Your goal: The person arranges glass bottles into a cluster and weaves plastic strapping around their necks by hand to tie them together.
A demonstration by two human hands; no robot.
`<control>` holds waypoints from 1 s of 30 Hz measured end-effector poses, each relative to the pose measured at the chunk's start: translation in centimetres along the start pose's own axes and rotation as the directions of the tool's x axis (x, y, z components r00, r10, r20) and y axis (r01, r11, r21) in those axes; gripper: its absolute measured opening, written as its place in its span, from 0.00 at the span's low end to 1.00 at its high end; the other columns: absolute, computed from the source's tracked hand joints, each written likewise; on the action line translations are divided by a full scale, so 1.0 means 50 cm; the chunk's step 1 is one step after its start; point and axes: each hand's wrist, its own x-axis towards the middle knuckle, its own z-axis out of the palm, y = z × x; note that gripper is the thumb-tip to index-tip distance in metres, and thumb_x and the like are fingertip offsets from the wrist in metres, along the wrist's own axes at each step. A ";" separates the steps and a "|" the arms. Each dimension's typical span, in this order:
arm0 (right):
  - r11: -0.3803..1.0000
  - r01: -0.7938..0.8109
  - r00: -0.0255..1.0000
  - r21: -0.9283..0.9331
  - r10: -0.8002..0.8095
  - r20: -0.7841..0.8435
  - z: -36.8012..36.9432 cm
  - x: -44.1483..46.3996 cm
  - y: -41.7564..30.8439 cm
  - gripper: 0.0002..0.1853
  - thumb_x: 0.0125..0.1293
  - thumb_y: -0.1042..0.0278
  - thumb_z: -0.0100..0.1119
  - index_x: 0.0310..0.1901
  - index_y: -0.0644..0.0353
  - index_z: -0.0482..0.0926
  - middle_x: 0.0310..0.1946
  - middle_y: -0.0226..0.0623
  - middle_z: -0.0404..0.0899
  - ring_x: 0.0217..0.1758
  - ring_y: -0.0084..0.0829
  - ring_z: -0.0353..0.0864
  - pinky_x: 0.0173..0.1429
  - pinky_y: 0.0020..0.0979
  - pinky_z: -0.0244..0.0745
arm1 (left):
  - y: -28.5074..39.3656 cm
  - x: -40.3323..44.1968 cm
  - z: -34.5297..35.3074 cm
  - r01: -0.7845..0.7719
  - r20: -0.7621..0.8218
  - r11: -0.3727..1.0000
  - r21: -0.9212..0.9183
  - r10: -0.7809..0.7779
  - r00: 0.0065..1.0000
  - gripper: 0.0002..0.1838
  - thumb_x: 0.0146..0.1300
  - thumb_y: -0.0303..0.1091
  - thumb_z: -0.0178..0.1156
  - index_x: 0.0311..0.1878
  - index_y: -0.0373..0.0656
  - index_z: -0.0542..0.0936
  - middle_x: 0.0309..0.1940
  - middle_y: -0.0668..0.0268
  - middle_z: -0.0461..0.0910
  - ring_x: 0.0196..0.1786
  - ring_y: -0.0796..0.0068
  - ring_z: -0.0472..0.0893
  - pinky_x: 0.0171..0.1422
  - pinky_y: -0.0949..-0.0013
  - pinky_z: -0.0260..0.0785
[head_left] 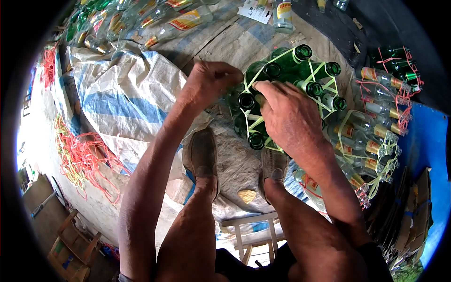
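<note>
Several green glass bottles (pixel 311 88) stand in a cluster in front of me, with pale yellow-green twine (pixel 283 55) wound around and between their necks. My right hand (pixel 292 113) is over the near part of the cluster, fingers bent down among the necks and twine; its fingertips are partly hidden. On the left side of the bottles, my left hand (pixel 215 81) is closed, thumb and fingers together beside the leftmost necks. Whatever it pinches is too small to make out.
Clear bottles with labels (pixel 188 19) lie at the upper left. Tied bottle bundles (pixel 369 136) are on the right. Red and yellow twine (pixel 89 152) is heaped left, near a woven sheet (pixel 124 101). A wooden stool (pixel 251 230) is between my legs.
</note>
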 end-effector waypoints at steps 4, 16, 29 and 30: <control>1.000 0.010 1.000 -0.018 -0.010 0.014 -0.003 -0.002 0.000 0.07 0.67 0.73 0.66 0.45 0.57 0.80 0.39 0.37 0.84 0.47 0.42 0.87 0.50 0.42 0.84 | -0.020 -0.023 0.013 -0.063 -0.076 0.998 0.022 0.064 0.995 0.12 0.72 0.32 0.68 0.49 0.33 0.91 0.35 0.63 0.92 0.39 0.80 0.85 0.46 0.69 0.79; 0.996 0.038 0.996 0.083 -0.031 -0.087 -0.010 -0.006 -0.010 0.13 0.66 0.76 0.66 0.52 0.58 0.84 0.40 0.37 0.82 0.45 0.43 0.85 0.49 0.41 0.83 | -0.013 -0.066 0.011 -0.035 -0.154 0.995 0.096 0.050 0.987 0.07 0.73 0.26 0.65 0.47 0.33 0.88 0.33 0.65 0.85 0.38 0.81 0.80 0.44 0.70 0.74; 0.957 0.078 0.982 0.279 -0.026 -0.185 -0.010 -0.005 -0.008 0.12 0.70 0.76 0.65 0.54 0.60 0.84 0.40 0.39 0.82 0.42 0.45 0.85 0.46 0.42 0.82 | -0.011 -0.089 0.005 -0.001 -0.168 0.984 -0.181 -0.030 0.985 0.08 0.79 0.29 0.62 0.51 0.35 0.86 0.30 0.77 0.78 0.35 0.89 0.72 0.38 0.76 0.64; 0.958 0.088 0.981 0.272 -0.037 -0.188 -0.011 -0.005 -0.009 0.13 0.70 0.77 0.65 0.55 0.61 0.84 0.40 0.40 0.83 0.42 0.45 0.86 0.46 0.42 0.82 | -0.010 -0.088 0.004 -0.017 -0.170 0.980 -0.199 -0.018 0.985 0.08 0.79 0.29 0.63 0.51 0.35 0.87 0.30 0.79 0.78 0.35 0.90 0.71 0.38 0.77 0.63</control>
